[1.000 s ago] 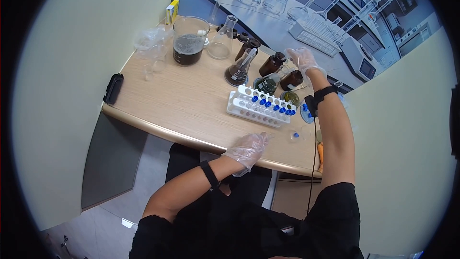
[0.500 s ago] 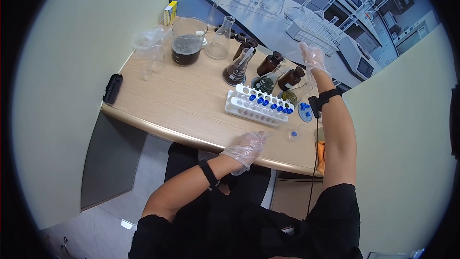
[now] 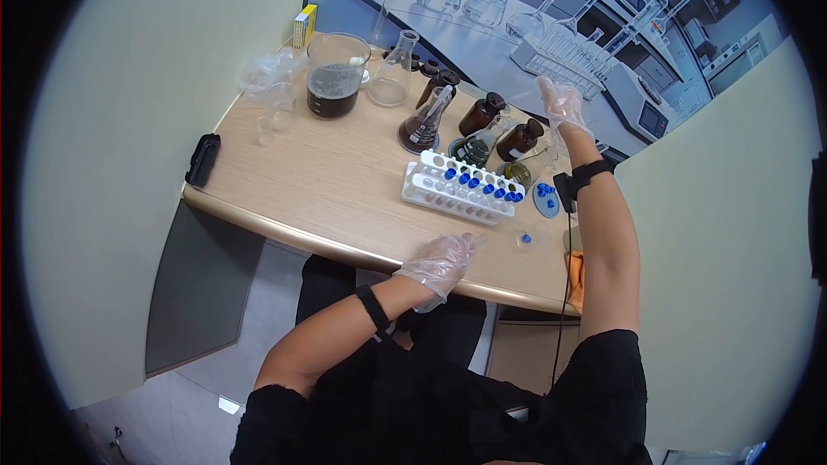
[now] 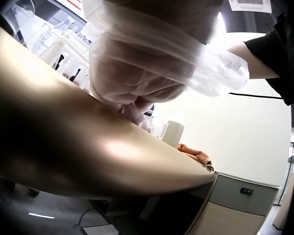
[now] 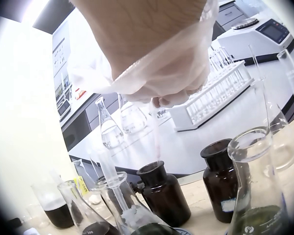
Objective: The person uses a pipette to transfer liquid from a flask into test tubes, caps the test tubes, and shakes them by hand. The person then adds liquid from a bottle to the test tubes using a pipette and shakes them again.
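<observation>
My gloved right hand [image 3: 564, 103] is raised at the back right and pinches a thin translucent dropper [image 5: 156, 134]. In the right wrist view the dropper points down toward the mouth of a brown glass bottle [image 5: 164, 196], its tip right at the rim. A second brown bottle [image 3: 521, 139] stands nearer the hand. My gloved left hand [image 3: 439, 263] rests at the table's front edge with its fingers loosely bent, partly hidden by the glove. Just beyond it stands a white rack [image 3: 457, 202] of test tubes with blue caps.
Flasks of dark [image 3: 419, 132], green [image 3: 472, 151] and yellow liquid [image 3: 519, 174] stand behind the rack. Left of them are an empty conical flask [image 3: 389, 86] and a large beaker [image 3: 334, 103]. Blue caps [image 3: 545, 194] and an orange cloth [image 3: 575, 280] lie at right.
My right hand has moved right, away from the brown bottles, then held nearly still over the last half second. My left hand has stayed at the table edge.
</observation>
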A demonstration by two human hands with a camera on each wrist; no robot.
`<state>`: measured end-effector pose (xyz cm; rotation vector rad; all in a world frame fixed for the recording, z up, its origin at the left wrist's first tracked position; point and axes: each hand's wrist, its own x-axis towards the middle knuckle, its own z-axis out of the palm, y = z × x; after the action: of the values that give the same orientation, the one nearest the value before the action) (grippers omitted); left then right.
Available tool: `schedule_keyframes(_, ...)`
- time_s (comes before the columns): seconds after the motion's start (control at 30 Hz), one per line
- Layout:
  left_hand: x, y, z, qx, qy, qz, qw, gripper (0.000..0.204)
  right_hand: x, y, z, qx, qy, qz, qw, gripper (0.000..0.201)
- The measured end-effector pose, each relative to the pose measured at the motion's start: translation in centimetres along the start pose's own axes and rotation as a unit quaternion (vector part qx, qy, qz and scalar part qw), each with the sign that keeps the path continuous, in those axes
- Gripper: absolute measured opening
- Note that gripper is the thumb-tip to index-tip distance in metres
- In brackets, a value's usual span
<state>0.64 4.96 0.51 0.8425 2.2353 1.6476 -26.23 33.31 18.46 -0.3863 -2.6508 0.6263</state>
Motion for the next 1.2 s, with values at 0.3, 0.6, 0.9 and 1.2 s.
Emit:
schedule_keyframes(0.3, 0.6, -1.1, 0.9, -0.028, -0.004, -0.013, 1.000, 0.035, -2.2, 0.2, -3.3, -0.247, -0.032, -0.241, 0.938, 0.056)
schedule_keyframes(0.6, 1.3, -3.7, 2.7, -0.100, 0.018, 0.013, 0.995, 0.024, -8.3, 2.1, -9.5, 0.153, 0.056, -0.053, 0.985, 0.049)
schedule_keyframes(0.9, 0.4, 0.7, 0.5, -0.258, -0.027, -0.118, 0.959, 0.036, -24.2, -0.3, -16.2, 0.284, 0.033, -0.008, 0.958, 0.029)
schedule_keyframes(1.2, 0.8, -0.5, 0.9, -0.344, -0.032, -0.118, 0.931, 0.023, -34.3, -2.1, -17.0, 0.254, -0.056, 0.029, 0.965, 0.027)
